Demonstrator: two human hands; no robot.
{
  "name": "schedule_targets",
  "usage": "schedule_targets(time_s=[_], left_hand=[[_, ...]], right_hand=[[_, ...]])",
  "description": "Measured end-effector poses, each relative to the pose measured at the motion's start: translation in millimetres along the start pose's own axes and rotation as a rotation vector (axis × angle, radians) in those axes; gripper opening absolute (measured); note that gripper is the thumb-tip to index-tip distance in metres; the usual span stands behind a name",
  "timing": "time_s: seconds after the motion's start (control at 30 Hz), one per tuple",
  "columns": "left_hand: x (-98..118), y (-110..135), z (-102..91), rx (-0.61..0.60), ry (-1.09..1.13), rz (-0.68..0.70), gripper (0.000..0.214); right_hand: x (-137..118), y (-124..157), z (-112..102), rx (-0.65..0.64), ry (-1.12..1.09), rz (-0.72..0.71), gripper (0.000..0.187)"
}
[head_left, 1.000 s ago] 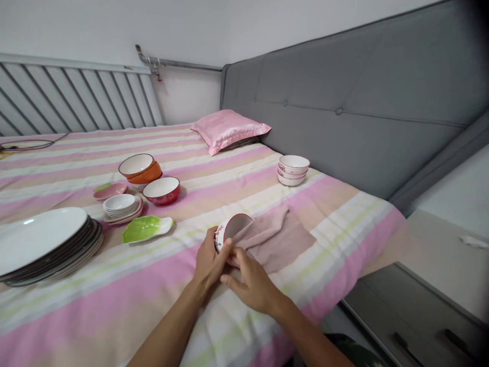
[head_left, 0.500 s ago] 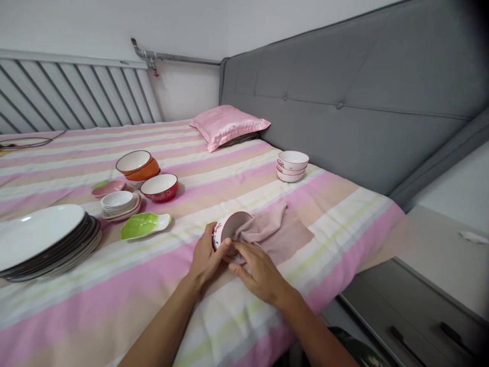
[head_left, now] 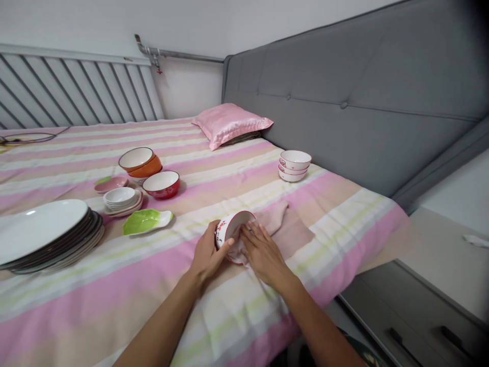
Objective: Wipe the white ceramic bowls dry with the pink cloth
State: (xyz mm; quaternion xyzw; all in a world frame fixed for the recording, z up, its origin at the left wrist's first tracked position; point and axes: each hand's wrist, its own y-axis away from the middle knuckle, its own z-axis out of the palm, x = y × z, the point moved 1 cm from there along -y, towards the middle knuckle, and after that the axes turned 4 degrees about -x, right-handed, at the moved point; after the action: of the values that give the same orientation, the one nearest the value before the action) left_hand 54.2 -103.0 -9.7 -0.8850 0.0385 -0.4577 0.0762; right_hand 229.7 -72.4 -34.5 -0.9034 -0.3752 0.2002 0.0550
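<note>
We hold a small bowl [head_left: 232, 230], white inside with a red rim and red pattern, low over the near edge of the bed [head_left: 114, 295], tipped on its side so that its mouth faces away from us. Our left hand [head_left: 208, 253] has its grip closed round the bowl's outer wall, thumb across the patterned side. Our right hand [head_left: 264, 253] lies with fingers stretched over a dusty-pink cloth [head_left: 290, 232], pressing it against the bowl's rim and underside; whether the thumb pinches the cloth we cannot tell. The rest of the cloth trails flat on the striped sheet to the right. Farther left sit a stack of plates [head_left: 42, 237], a green leaf dish [head_left: 147, 221] and a red bowl [head_left: 162, 184]; three stacked bowls [head_left: 294, 165] stand well apart near the grey headboard [head_left: 344, 102].
</note>
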Motion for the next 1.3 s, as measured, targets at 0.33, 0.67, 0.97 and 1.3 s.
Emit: schedule_targets(time_s=[0.33,0.67,0.97,1.3], left_hand=[[-4.8,-3.0,4.7,0.047,-0.006,-0.042,0.057],[-2.5,-1.8,2.4,0.041,0.030,-0.064,0.059],[-4.6,-2.6,3.1,0.036,0.055,-0.071,0.059],[-4.3,-3.6,2.2,-0.052,0.362,-0.134,0.062]], right_hand=[[-32.5,12.5,-1.0,-0.092,-0.241,0.017,0.047],[-48.0,12.0,-7.4,-0.037,-0.428,-0.082,0.047],[-28.4,10.9,-1.8,-0.075,-0.126,0.052,0.045],[-20.1,7.0,3.8,0.024,-0.078,0.148,0.042]])
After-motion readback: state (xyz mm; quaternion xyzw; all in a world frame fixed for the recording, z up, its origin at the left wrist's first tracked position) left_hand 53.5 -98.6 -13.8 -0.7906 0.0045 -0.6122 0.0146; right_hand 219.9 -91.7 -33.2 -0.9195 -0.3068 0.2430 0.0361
